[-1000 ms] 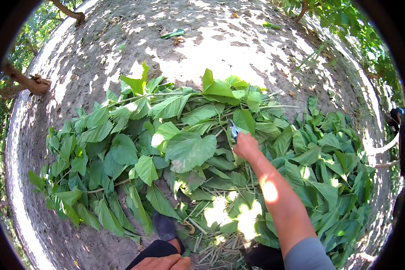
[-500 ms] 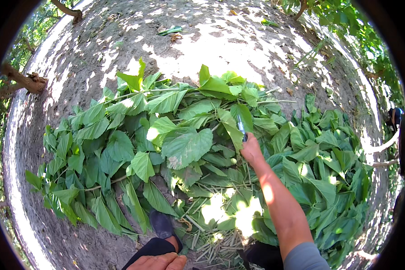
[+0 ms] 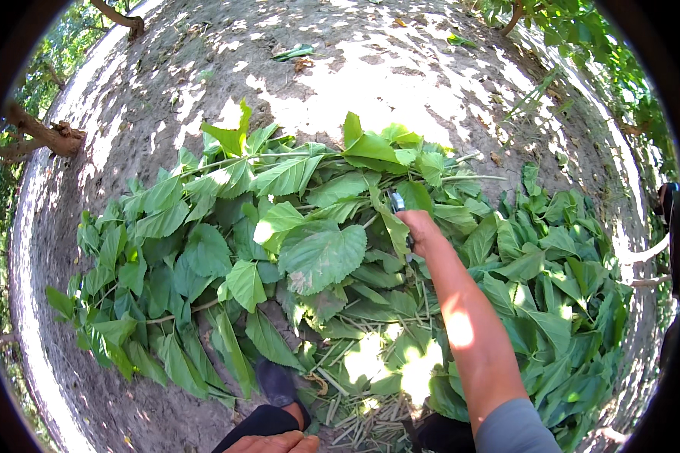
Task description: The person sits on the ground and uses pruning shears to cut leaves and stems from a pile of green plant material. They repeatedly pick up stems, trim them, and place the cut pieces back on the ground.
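The leaf pile point(image 3: 317, 257) lies on the bare ground point(image 3: 370, 68). A tree trunk point(image 3: 41, 136) stands left of the pile; cut stems point(image 3: 347, 377) lie at its near edge.

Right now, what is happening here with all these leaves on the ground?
A person stands over a wide heap of leafy green cut branches lying on bare sandy ground. Their right hand reaches out into the heap, with its grip shut on a small blue-handled cutting tool among the leaves. The left hand shows only at the lower edge, near a dark shoe. Bare stripped stems lie by the feet.
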`<state>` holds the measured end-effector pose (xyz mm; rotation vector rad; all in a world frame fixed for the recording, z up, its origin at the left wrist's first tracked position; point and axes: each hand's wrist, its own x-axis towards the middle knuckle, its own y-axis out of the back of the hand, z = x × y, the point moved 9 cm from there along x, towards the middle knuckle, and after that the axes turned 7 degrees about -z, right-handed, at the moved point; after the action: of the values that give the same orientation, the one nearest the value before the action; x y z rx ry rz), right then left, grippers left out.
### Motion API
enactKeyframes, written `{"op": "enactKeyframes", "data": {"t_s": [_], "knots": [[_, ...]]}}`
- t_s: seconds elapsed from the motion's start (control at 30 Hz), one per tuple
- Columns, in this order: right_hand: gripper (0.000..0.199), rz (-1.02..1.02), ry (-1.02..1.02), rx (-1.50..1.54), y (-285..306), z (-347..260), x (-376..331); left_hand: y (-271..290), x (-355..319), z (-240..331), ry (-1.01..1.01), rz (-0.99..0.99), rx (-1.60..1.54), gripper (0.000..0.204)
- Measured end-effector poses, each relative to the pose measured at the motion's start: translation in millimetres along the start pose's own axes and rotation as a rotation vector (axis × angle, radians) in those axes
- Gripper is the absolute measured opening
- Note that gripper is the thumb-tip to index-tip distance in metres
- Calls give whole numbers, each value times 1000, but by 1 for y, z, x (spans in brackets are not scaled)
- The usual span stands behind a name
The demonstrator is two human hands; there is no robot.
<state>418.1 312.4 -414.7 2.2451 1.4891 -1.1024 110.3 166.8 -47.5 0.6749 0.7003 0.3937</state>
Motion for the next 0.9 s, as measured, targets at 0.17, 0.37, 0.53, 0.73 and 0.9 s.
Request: {"op": "enactKeyframes", "data": {"t_s": [0.17, 0.37, 0.53, 0.73, 0.9], "knots": [[12, -11, -120, -67, 6, -7, 2, 0, 3, -5, 18, -11, -1, 42], [19, 15, -152, -338, 3, -28, 12, 2, 6, -4, 18, -14, 14, 43], [20, 70, -39, -469, 10, -32, 29, 3, 6, -4, 19, -13, 17, 42], [22, 75, 84, -634, 4, -24, -14, 4, -1, 2, -1, -15, 0, 40], [38, 64, 272, -709, -18, -47, -101, -2, -11, 11, -9, -28, -2, 39]]}}
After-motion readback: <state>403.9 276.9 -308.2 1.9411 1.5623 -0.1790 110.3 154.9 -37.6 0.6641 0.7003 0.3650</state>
